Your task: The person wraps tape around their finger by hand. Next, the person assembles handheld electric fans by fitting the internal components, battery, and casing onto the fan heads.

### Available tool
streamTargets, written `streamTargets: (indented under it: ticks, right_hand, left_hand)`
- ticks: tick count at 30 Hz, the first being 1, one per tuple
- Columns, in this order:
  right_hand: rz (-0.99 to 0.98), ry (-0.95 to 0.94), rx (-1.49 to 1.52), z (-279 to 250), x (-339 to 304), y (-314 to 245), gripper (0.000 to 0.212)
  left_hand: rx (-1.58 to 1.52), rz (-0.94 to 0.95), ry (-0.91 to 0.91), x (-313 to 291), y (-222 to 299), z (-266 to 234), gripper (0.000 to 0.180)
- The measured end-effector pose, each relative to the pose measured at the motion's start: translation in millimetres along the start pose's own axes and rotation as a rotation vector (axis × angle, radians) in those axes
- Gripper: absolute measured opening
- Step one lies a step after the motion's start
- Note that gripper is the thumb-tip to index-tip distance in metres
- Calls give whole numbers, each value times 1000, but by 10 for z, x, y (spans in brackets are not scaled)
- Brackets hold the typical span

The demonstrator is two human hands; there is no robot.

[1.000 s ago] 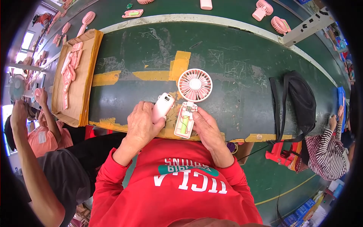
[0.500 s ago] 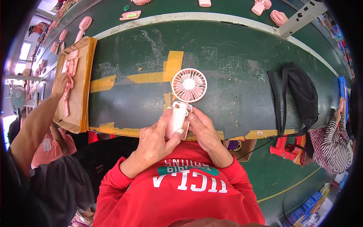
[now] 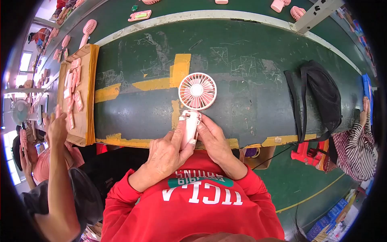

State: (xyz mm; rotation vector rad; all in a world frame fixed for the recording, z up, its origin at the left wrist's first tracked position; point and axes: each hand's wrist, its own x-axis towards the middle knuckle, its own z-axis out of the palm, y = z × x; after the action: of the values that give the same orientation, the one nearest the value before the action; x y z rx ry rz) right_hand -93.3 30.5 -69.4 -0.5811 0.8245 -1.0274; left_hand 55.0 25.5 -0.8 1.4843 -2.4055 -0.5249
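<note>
A small pale pink handheld fan lies head-away at the near edge of the workbench, its round slatted head point(image 3: 197, 91) resting on the surface. Both hands grip its handle point(image 3: 190, 126). My left hand point(image 3: 166, 155) is closed on the handle's smooth pale outer piece, with the thumb and index finger along it. On the other side, my right hand point(image 3: 213, 141) pinches the handle near the neck. A small dark gap shows at the handle's top end. Fingers cover the handle's lower end and sides.
At left stands a cardboard tray point(image 3: 92, 101) holding several pink parts, with a co-worker's hand point(image 3: 58, 125) beside it. A black bag point(image 3: 320, 101) lies at right. Beyond the pale rail point(image 3: 193, 17) sit more pink fans and parts. A metal post point(image 3: 318, 16) rises at far right.
The pale handle piece, offset from the other handle part before, now lies in line with it. The fan has shifted slightly left in view. The co-worker's hand has left the tray's parts.
</note>
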Motion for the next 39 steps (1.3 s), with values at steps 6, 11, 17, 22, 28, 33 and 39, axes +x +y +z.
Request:
streamTargets:
  ticks: [6,11,17,22,28,33,39]
  right_hand:
    - [21,-42,47,6,-19,-25,41]
    - [53,-79,148,18,-45,-56,43]
    - [38,-140,80,-21,-47,-49,45]
    - [53,-175,97,-21,-39,-72,45]
    - [97,-141,197,7,-52,-78,45]
    - [86,-162,203,32,-47,-92,48]
    - [106,-134,220,63,-60,-119,44]
  left_hand:
    - [-38,7,-22,-4,-20,-19,59]
    - [-55,20,-10,-3,-37,-8,59]
    - [-68,34,4,-24,-52,16,60]
    - [-70,47,12,-29,-65,13,61]
    - [-66,55,21,-47,-70,17,61]
    - [-70,37,26,-63,-76,22,63]
    - [-79,10,15,-91,-57,24,65]
